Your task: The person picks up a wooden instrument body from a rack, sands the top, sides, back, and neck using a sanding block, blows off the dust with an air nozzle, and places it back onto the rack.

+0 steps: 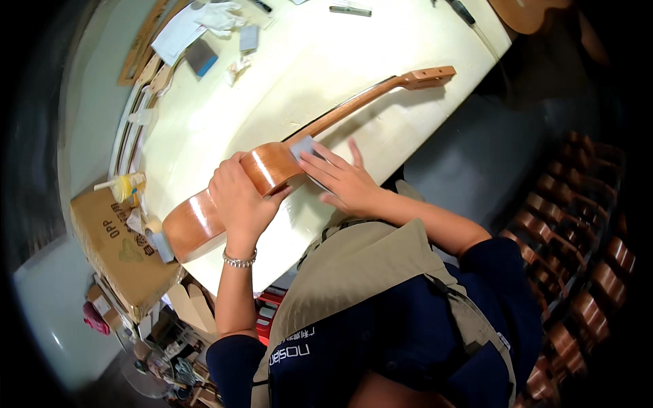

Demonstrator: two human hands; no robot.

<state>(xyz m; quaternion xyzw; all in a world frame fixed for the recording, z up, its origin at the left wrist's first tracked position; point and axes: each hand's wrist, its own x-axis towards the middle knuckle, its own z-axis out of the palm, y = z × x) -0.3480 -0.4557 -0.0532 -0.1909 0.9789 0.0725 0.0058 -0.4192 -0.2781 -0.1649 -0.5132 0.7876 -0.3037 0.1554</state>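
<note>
An unfinished wooden guitar (pixel 269 168) rests on its edge on the pale workbench, its glossy curved side turned up. The neck (pixel 354 105) and headstock point to the far right. My left hand (pixel 239 196) is wrapped over the guitar's waist, thumb on the near side. A small grey sanding pad (pixel 302 147) lies under the fingers of my right hand (pixel 345 181), pressed to the body's side close to the neck joint. Those fingers are fairly straight, with the thumb apart.
White gloves (pixel 221 19), a light grey block (pixel 249 39) and a dark block (pixel 201 58) lie at the bench's far left. A cardboard box (pixel 109 234) and a yellow cup (pixel 126 187) stand left. Racked guitar bodies (pixel 588 299) fill the right. A cable (pixel 479 35) crosses the far edge.
</note>
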